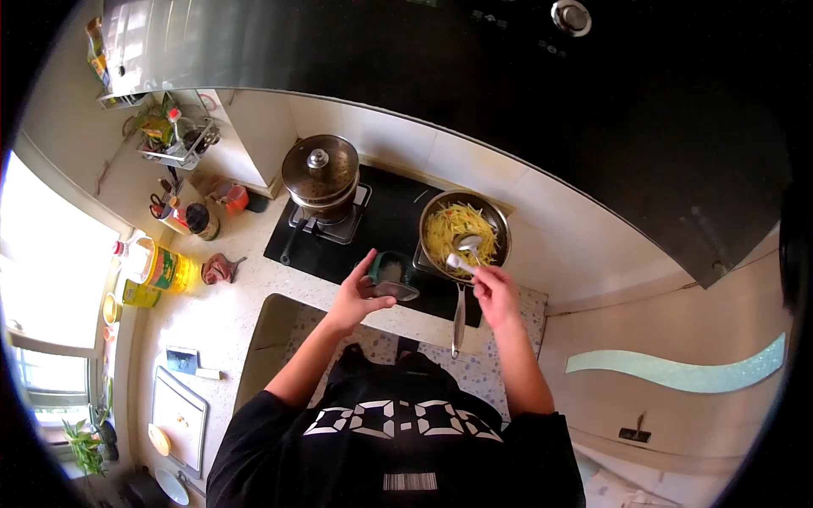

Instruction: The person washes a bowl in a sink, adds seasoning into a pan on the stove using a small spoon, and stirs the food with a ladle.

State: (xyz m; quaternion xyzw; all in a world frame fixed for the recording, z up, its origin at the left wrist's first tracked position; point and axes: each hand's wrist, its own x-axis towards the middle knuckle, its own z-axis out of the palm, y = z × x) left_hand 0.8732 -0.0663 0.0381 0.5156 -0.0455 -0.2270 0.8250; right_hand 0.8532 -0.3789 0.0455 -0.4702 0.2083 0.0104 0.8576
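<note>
Clearly, yellow shreds (pixel 446 228) — thin, red-flecked — lie in the pan (pixel 506 240).

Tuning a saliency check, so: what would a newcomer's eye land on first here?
Probably the pan of yellow shreds on the stove's right side, with the right hand holding a small white utensil at its near edge. Next, the big white digits across the black shirt at bottom center. Then the glass-lidded pot on the stove's left, beyond the left hand and its small green container.
</note>
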